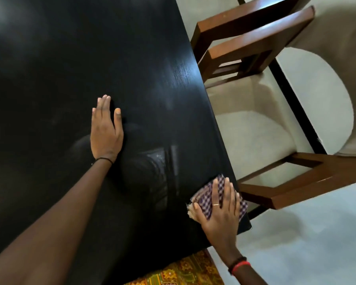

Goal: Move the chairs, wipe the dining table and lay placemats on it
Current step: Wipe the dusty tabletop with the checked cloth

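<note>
Head view: the right hand [220, 206] presses flat, fingers spread, on a checked cloth [208, 197] at the near right corner of the black bench [90, 48]. The left hand [106, 128] lies open and empty mid-surface. Risk: the cloth overhangs the edge and could slide off. Chairs [261, 124] stand close alongside. No placemats visible.

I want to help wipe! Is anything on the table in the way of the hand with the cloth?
Nothing visible lies on the black table. The right hand presses the checked cloth at the near right corner. Only the left hand rests flat farther in; it would have to lift for that spot.
</note>
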